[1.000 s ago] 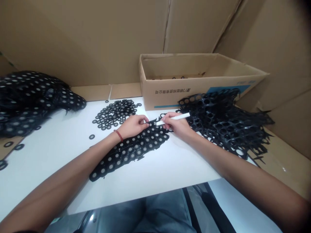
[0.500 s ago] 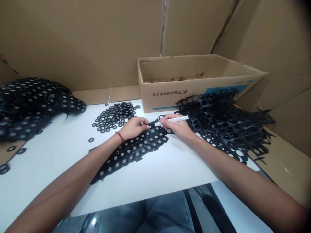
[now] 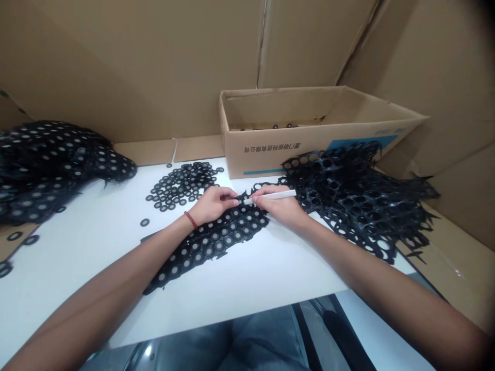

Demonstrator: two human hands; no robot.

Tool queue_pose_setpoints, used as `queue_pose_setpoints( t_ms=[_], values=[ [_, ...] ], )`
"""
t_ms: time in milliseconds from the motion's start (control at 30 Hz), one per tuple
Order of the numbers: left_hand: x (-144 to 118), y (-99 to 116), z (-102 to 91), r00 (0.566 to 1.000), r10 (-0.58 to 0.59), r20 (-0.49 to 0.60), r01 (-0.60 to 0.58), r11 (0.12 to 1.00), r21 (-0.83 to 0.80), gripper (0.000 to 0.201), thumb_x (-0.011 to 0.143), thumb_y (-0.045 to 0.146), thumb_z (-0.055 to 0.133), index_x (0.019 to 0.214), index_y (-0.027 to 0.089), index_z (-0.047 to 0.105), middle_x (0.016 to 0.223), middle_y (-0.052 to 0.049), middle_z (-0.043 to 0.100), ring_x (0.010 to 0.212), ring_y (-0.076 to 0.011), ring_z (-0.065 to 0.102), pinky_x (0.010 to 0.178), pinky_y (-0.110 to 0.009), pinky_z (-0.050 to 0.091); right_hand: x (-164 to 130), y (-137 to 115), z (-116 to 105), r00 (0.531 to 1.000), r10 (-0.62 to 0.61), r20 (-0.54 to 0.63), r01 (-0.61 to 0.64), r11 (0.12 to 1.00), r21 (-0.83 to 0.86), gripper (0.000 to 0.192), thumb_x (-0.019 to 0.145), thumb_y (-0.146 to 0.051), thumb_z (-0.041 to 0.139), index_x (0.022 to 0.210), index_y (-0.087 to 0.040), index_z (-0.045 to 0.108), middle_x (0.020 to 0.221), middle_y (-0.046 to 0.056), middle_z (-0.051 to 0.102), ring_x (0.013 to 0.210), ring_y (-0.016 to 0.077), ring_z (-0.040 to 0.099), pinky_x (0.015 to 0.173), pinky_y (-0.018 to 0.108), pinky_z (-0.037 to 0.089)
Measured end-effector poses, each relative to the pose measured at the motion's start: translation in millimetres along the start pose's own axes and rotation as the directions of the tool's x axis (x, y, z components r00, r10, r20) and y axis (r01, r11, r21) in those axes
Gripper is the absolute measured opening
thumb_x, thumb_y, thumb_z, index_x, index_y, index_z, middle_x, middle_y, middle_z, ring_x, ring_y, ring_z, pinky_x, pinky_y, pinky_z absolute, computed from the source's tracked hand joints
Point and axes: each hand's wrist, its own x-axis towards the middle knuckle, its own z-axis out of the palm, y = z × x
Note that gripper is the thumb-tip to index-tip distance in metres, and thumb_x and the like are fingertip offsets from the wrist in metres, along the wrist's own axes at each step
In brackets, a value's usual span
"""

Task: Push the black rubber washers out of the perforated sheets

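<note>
on white table (image 3: 240,288), fingers (image 3: 232,203) partly hide black sheet (image 3: 212,243).

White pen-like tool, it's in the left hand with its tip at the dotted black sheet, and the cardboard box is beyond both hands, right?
Not the left hand: the head view shows the white pen-like tool in the right hand. The rest holds: tip at the dotted black sheet, cardboard box beyond both hands.

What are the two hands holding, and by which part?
The right hand grips a white pen-like tool near its left end; the left hand pinches the black ring sheet by its far edge.
</note>
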Motion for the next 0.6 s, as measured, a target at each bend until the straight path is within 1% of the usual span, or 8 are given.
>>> queue_pose_setpoints(
  t_ms=[100,167,233,300,367,467,533,600],
  values=[
    [0,-2,1.7,0.999,-0.008,-0.033,0.007,0.999,-0.036,0.02,0.073,0.034,0.062,0.077,0.014,0.066,0.064,0.001,0.061,0.06,-0.0118,0.051,0.064,-0.025,0.041,0,-3,3,1.0,0.004,0.012,-0.004,1.0,0.0,0.012,0.069,-0.027,0.063,0.066,-0.016,0.069,0.06,0.0,0.061,0.058,0.0127,0.051,0.056,0.025,0.036],
    [0,-3,1.4,0.999,-0.017,-0.037,0.014,0.998,-0.059,0.021,0.072,0.034,0.063,0.077,0.014,0.065,0.063,0.001,0.06,0.06,-0.0118,0.051,0.064,-0.026,0.041,0,-2,4,1.0,0.016,0.019,-0.017,1.0,0.026,0.012,0.068,-0.027,0.064,0.064,-0.016,0.068,0.059,0.0,0.061,0.057,0.0129,0.051,0.055,0.026,0.036],
    [0,-5,0.0,0.999,-0.026,-0.025,0.024,0.996,-0.081,0.021,0.072,0.035,0.062,0.077,0.014,0.065,0.065,0.001,0.061,0.062,-0.0125,0.053,0.066,-0.026,0.042,1,0,2,0.999,0.036,0.02,-0.037,0.996,0.076,0.013,0.068,-0.028,0.064,0.066,-0.016,0.067,0.056,0.0,0.059,0.054,0.0126,0.05,0.053,0.026,0.036],
    [0,-5,-1.5,0.999,-0.036,-0.021,0.034,0.995,-0.092,0.021,0.073,0.035,0.06,0.076,0.014,0.064,0.068,0.0,0.063,0.065,-0.0133,0.055,0.068,-0.027,0.043,3,4,-1,0.999,0.051,-0.006,-0.049,0.988,0.146,0.014,0.069,-0.03,0.063,0.066,-0.016,0.065,0.053,-0.001,0.056,0.052,0.0121,0.049,0.052,0.025,0.036],
    [1,-3,-2.5,0.998,-0.052,-0.036,0.048,0.995,-0.083,0.019,0.074,0.033,0.058,0.077,0.015,0.063,0.07,0.0,0.064,0.067,-0.014,0.056,0.07,-0.027,0.043,5,8,-5,0.997,0.054,-0.055,-0.041,0.976,0.215,0.013,0.071,-0.029,0.06,0.065,-0.017,0.062,0.05,-0.003,0.053,0.051,0.0117,0.049,0.053,0.025,0.037],
    [4,2,-2.0,0.995,-0.072,-0.063,0.069,0.997,-0.045,0.018,0.073,0.029,0.058,0.083,0.015,0.064,0.076,-0.001,0.066,0.07,-0.0155,0.057,0.073,-0.029,0.043,8,11,-11,0.993,0.048,-0.11,-0.016,0.962,0.273,0.012,0.071,-0.026,0.059,0.063,-0.018,0.059,0.049,-0.004,0.051,0.053,0.0114,0.05,0.056,0.025,0.039],
    [5,5,-0.7,0.995,-0.07,-0.077,0.069,0.997,-0.016,0.02,0.074,0.031,0.059,0.084,0.015,0.065,0.081,-0.003,0.067,0.074,-0.017,0.058,0.076,-0.031,0.042,9,11,-12,0.993,0.046,-0.111,-0.013,0.96,0.281,0.012,0.07,-0.026,0.06,0.062,-0.017,0.059,0.049,-0.003,0.052,0.052,0.0113,0.05,0.056,0.025,0.038],
    [6,7,0.8,0.994,-0.058,-0.09,0.059,0.998,0.006,0.023,0.076,0.036,0.056,0.081,0.016,0.065,0.082,-0.003,0.066,0.077,-0.0178,0.057,0.078,-0.031,0.042,8,8,-11,0.995,0.043,-0.093,-0.016,0.962,0.272,0.013,0.07,-0.027,0.062,0.062,-0.017,0.061,0.048,-0.003,0.053,0.051,0.0112,0.049,0.055,0.025,0.038]
  ],
)
